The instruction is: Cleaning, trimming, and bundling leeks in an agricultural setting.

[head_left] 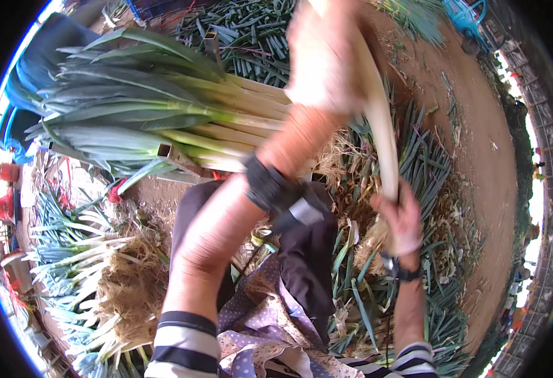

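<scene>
A pale leek [382, 142] slants between the two hands, above a heap of cut leaves [424, 154]. The right hand [405, 217] is closed around its lower end. The left hand [327, 63], well apart from the other, is against its upper part; blur hides whether it grips. Left of them, trimmed leeks [157, 104] lie stacked on a metal frame [179, 157]; rooted leeks [94, 252] lie nearer the person.

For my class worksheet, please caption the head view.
Right hand holds a long white leek stalk, blurred left hand near its top, beside stacked green-leaved leeks.
</scene>
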`<state>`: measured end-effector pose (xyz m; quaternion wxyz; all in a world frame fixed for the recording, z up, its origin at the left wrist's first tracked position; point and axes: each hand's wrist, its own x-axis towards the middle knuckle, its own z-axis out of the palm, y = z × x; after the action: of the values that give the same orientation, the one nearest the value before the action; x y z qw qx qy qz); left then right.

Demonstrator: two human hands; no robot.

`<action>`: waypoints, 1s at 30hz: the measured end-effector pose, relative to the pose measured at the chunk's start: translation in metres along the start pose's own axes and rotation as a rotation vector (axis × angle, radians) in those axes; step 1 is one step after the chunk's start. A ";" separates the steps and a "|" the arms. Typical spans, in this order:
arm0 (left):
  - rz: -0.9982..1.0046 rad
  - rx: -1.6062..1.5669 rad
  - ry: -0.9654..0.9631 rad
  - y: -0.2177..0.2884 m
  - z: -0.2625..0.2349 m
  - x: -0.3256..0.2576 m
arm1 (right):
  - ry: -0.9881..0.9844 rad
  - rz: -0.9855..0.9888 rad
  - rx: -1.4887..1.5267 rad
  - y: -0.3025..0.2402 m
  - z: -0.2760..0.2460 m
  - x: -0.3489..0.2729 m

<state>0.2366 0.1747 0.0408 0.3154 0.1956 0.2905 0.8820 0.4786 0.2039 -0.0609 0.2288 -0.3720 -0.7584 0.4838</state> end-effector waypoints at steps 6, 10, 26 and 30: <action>0.293 0.025 0.235 0.095 -0.022 0.100 | -0.146 -0.095 -0.390 -0.010 0.028 0.152; 0.206 0.550 0.165 0.098 -0.174 0.162 | -0.092 -0.344 -0.815 0.026 0.049 0.235; -0.089 2.285 -0.099 0.050 -0.292 0.137 | -0.337 -0.478 -1.320 0.091 0.127 0.290; 0.068 2.349 -0.208 0.058 -0.293 0.135 | -0.357 -0.408 -1.213 0.079 0.133 0.290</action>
<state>-0.0415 0.1141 -0.1215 -0.0595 0.4446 0.8916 0.0615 0.2323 0.3770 -0.1933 -0.0631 -0.1981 -0.9778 -0.0277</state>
